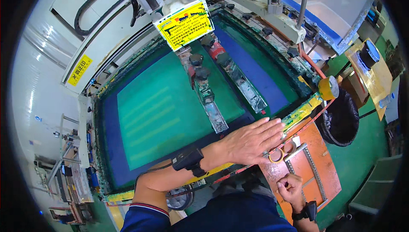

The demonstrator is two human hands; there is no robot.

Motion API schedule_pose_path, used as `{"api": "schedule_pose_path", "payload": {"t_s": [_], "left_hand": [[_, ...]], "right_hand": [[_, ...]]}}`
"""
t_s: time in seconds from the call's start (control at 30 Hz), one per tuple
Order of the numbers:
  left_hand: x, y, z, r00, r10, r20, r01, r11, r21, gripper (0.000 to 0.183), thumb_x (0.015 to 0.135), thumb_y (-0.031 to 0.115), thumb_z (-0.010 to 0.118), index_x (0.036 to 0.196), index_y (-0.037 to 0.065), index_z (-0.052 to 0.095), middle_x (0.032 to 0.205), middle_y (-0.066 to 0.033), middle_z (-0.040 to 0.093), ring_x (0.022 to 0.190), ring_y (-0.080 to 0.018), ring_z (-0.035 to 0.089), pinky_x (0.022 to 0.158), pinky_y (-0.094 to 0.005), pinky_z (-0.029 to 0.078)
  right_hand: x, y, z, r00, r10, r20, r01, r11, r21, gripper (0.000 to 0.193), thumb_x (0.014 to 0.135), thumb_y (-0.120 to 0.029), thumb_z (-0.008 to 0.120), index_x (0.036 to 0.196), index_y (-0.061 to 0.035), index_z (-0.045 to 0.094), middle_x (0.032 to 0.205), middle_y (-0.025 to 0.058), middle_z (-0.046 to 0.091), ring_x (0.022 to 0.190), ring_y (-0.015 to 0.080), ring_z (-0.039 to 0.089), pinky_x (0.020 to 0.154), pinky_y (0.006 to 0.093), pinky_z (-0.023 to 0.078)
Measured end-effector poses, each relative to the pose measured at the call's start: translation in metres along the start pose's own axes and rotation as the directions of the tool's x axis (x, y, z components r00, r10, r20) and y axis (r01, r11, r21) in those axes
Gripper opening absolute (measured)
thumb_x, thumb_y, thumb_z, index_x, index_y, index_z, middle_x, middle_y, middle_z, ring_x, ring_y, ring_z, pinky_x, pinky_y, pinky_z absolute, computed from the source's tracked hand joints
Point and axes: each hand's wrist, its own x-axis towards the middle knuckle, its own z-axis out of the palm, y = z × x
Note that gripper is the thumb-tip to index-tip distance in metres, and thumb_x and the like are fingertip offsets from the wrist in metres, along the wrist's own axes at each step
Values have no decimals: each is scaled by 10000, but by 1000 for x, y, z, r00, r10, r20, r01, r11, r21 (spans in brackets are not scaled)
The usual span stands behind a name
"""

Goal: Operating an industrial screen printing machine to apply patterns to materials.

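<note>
My left hand (251,141) lies flat, palm down, over the near edge of a screen-printing frame (303,111), its fingers stretched toward the right. Green ink coats the blue-bordered screen (162,117) inside the frame. Two ink-smeared squeegee bars (216,119) slant across the screen, beyond my left hand. My right hand (290,188) is closed in a fist over an orange board (328,170), beside a thin metal bar frame (317,176); the inside of the fist is hidden. Two tape rolls (276,155) rest near my left fingertips.
A yellow tape roll (327,88) sits at the frame's right corner. Below it stands a black-lined bin (341,121). A small table (381,78) carries a round black container (370,54). The press head with a yellow sign (184,24) hangs over the screen's far side.
</note>
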Motion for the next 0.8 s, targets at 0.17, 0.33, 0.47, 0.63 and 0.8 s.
{"api": "schedule_pose_path", "payload": {"t_s": [0.17,0.33,0.47,0.63,0.8], "left_hand": [[9,-13,-4,1000,-14,-12,14,1000,25,884,853,498,709,1473,-52,399,1579,-248,335,1493,-375,301,1233,-498,226],[7,-17,-4,1000,-16,3,16,1000,8,844,894,502,654,1461,-71,406,1575,-261,330,1494,-381,290,1238,-505,215],[5,-14,-4,999,-23,23,23,1000,-13,834,880,478,682,1461,-57,414,1566,-264,342,1485,-383,308,1239,-497,220],[-6,-6,-12,999,32,8,-32,995,-94,659,908,431,681,1349,-38,539,1504,-253,424,1452,-387,362,1212,-510,286],[-21,-2,-27,995,61,-77,-70,991,-118,540,908,337,700,1285,-32,582,1414,-250,510,1373,-403,461,1148,-510,386]], "right_hand": [[-6,5,-6,998,61,-34,-61,998,3,162,789,-120,742,698,-19,654,634,106,628,529,232,617,519,322,464],[-1,-1,-11,992,124,19,-125,992,11,150,791,-111,740,705,-13,665,663,115,657,559,224,647,536,313,492],[1,0,-11,996,82,27,-81,996,-20,141,792,-108,739,714,-13,669,667,118,663,566,225,656,542,313,503],[2,2,-6,996,79,35,-79,997,3,140,801,-112,737,726,-13,672,666,118,666,563,227,657,542,316,507],[2,-3,-3,997,72,30,-72,997,-13,147,802,-118,741,726,-9,679,655,114,664,554,210,654,534,315,504]]}}
